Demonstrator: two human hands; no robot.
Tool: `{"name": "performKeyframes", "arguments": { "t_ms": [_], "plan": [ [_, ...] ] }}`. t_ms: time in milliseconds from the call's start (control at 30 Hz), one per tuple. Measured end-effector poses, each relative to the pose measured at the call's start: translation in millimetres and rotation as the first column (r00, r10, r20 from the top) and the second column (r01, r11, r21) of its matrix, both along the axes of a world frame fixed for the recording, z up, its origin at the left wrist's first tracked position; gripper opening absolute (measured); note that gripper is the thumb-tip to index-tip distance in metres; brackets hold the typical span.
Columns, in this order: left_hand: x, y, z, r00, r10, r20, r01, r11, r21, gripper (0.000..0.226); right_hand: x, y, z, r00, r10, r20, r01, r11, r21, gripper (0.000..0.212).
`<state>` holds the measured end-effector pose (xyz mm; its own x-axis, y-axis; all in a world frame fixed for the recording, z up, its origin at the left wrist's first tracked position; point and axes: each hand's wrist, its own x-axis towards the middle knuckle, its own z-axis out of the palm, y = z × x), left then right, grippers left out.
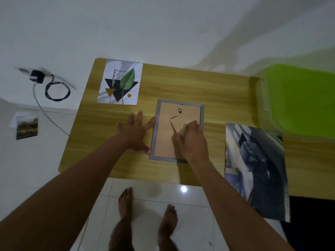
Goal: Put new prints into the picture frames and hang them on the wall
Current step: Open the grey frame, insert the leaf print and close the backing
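Picture frame (178, 131) lying face-down mid-table (181, 84), both hands working on it.
Left hand (136, 132) is bracing its 9 o'clock edge, fingers splayed flat; right hand (193, 140) is curling fingers onto the thin, likely flexible backing board (165, 142); lift by the rigid rim.

A grey picture frame (178, 131) lay face down on the wooden table (181, 84), its brown backing up. The left hand (136, 132) lay flat with fingers spread against the frame's left edge. The right hand (192, 140) rested curled on the backing. A leaf print (120, 82) lay beyond, and a dark print (257, 171) overhung the table's right side.
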<state>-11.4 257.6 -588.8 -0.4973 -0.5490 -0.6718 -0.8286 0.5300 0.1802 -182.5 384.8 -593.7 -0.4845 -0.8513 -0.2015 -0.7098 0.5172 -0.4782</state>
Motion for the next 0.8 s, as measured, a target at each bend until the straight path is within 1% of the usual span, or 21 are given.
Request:
{"name": "performKeyframes", "arguments": {
  "t_ms": [200,300,367,500,600,733,800],
  "plan": [
    [-2.9,1.2,3.8,1.000,-0.018,0.025,0.018,1.000,0.005,0.131,-5.6,-1.4,15.3,0.997,-0.076,0.013,0.077,0.994,-0.074,0.034],
    [-5.1,1.5,5.9,0.999,-0.019,0.039,0.018,1.000,0.021,0.131,-18.4,-7.9,36.3,0.991,-0.130,0.024,0.131,0.987,-0.094,0.033],
    [-6.2,1.4,7.6,0.999,-0.024,0.044,0.022,0.999,0.034,0.130,-35.2,-13.5,48.5,0.987,-0.158,0.002,0.158,0.983,-0.095,0.035],
    [-6.4,1.4,9.4,0.997,-0.035,0.065,0.032,0.998,0.049,0.126,-83.4,-27.9,58.7,0.975,-0.206,-0.086,0.202,0.978,-0.049,0.040],
    [-7.7,1.6,8.2,0.996,-0.040,0.078,0.037,0.998,0.044,0.123,-124.1,-35.5,55.0,0.968,-0.210,-0.134,0.212,0.977,0.005,0.042],
    [-8.2,0.8,4.0,0.994,-0.051,0.098,0.048,0.999,0.025,0.126,-167.6,-46.9,41.6,0.964,-0.216,-0.154,0.231,0.969,0.085,0.042],
    [-7.3,-0.6,0.4,0.994,-0.050,0.100,0.049,0.999,0.019,0.127,-178.8,-52.6,34.7,0.967,-0.193,-0.166,0.211,0.972,0.103,0.038]
  ]
}}
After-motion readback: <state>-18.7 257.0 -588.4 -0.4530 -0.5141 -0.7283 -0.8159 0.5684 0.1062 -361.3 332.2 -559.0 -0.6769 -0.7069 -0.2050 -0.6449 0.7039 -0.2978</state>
